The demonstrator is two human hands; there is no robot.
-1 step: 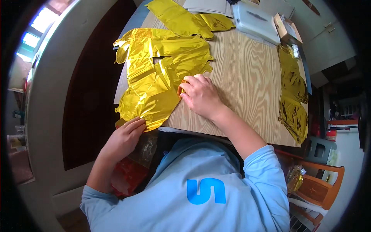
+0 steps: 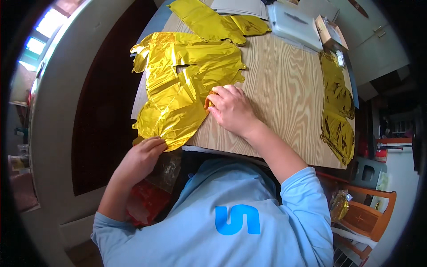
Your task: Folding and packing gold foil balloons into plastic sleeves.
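A large gold foil balloon (image 2: 171,91), flat and creased, lies over the left part of the wood-grain table (image 2: 278,98). At its near corner, my left hand (image 2: 141,159) is closed on the foil edge, thumb hidden. My right hand (image 2: 233,111) curls round an orange ring-shaped thing (image 2: 207,103), perhaps a tape roll, mostly hidden by the fingers. This hand rests on the table against the balloon's right edge. Small tabs stick out along the balloon's outline, and a slit-like gap shows near its middle.
Another flat gold foil balloon (image 2: 209,22) lies at the far edge, and a darker gold one (image 2: 336,109) along the right edge. At the far right stand a clear plastic case (image 2: 293,26) and an open cardboard box (image 2: 331,33). A wooden chair (image 2: 367,218) is at the right.
My left hand has shifted slightly, its fingers curling more over the balloon's near edge. My right hand has barely moved.
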